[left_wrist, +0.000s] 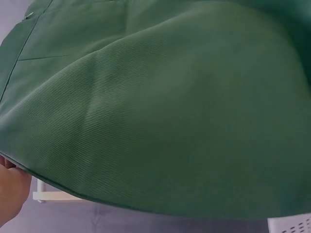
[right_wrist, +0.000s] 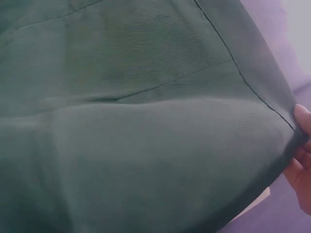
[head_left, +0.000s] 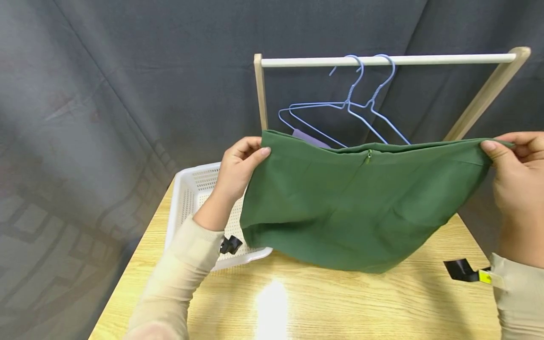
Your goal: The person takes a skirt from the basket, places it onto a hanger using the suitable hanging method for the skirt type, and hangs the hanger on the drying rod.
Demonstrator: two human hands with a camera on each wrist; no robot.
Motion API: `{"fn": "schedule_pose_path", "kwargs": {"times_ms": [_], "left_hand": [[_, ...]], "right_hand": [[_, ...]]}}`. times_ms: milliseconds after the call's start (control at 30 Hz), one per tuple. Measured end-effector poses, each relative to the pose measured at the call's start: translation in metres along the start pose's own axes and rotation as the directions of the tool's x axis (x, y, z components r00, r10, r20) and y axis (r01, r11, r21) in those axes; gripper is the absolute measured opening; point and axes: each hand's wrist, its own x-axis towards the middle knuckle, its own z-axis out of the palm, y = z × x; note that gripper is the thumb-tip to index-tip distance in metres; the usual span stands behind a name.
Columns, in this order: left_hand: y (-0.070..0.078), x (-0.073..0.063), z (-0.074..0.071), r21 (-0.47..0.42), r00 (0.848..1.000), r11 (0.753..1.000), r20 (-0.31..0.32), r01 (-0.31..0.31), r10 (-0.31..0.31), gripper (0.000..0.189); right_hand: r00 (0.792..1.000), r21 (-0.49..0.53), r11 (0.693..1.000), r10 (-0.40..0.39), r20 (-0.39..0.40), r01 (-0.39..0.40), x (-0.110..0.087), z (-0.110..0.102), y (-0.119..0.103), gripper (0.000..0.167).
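The skirt (head_left: 340, 203) is stretched above the worktop (head_left: 340, 302) between the left hand (head_left: 240, 165), pinching one end of its waistband, and the right hand (head_left: 522, 174), pinching the other. The basket (head_left: 172, 215) sits below the left hand. Beyond both hands, two hangers (head_left: 351, 89) hang on the rack (head_left: 425, 60).

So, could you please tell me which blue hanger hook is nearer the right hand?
The blue hanger hook farther right along the white rail in the head view; the other hook hangs left.
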Motion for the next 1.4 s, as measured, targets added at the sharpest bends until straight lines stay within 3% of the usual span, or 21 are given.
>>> {"fn": "schedule_pose_path", "kwargs": {"times_ms": [100,233,300,433,633,800,867,933,1033,1100,1267,1400], "left_hand": [[0.005,0.002,0.003,0.003,0.999,0.999,0.011,-0.05,0.05,0.012],[0.013,0.005,0.009,-0.003,0.991,0.991,0.023,-0.132,0.132,0.013],[0.017,0.005,0.011,-0.014,0.986,0.986,0.029,-0.165,0.165,0.013],[0.023,0.005,0.015,-0.017,0.978,0.979,0.034,-0.204,0.204,0.012],[0.03,0.001,0.015,0.032,0.972,0.972,0.047,-0.231,0.23,0.014],[0.035,-0.003,0.015,0.036,0.976,0.976,0.059,-0.213,0.211,0.015],[0.038,-0.004,0.016,0.02,0.979,0.981,0.065,-0.195,0.193,0.013],[0.041,-0.006,0.017,-0.013,0.983,0.985,0.073,-0.17,0.17,0.012],[0.047,-0.009,0.02,-0.074,0.985,0.988,0.095,-0.136,0.142,0.028],[0.05,-0.012,0.022,-0.133,0.984,0.985,0.121,-0.112,0.128,0.038],[0.058,-0.017,0.027,-0.254,0.979,0.966,0.179,-0.048,0.096,0.041],[0.06,-0.019,0.029,-0.29,0.978,0.957,0.197,-0.014,0.073,0.04]], "right_hand": [[0.997,-0.132,0.991,-0.009,-0.081,-0.001,0.003,0.001,-0.004,0.009],[0.989,-0.384,0.923,-0.065,-0.132,0.009,0.006,0.002,-0.008,0.012],[0.988,-0.437,0.9,-0.082,-0.133,0.016,0.007,0.001,-0.009,0.014],[0.987,-0.461,0.887,-0.09,-0.135,0.018,0.006,0.0,-0.009,0.013],[0.986,-0.427,0.904,-0.083,-0.142,0.014,0.005,-0.001,-0.008,0.011],[0.988,-0.397,0.917,-0.085,-0.128,0.027,0.006,-0.003,-0.007,0.013],[0.988,-0.362,0.932,-0.07,-0.135,0.017,0.008,-0.003,-0.006,0.014],[0.987,-0.373,0.928,-0.059,-0.151,-0.002,0.009,-0.003,-0.005,0.014],[0.984,-0.396,0.918,-0.045,-0.175,-0.028,0.01,-0.004,-0.002,0.015],[0.982,-0.374,0.927,-0.041,-0.186,-0.032,0.012,-0.005,-0.001,0.015],[0.977,-0.345,0.938,-0.104,-0.186,0.034,0.015,-0.007,0.003,0.015],[0.968,-0.37,0.923,-0.182,-0.172,0.108,0.016,-0.008,0.002,0.017]]}}
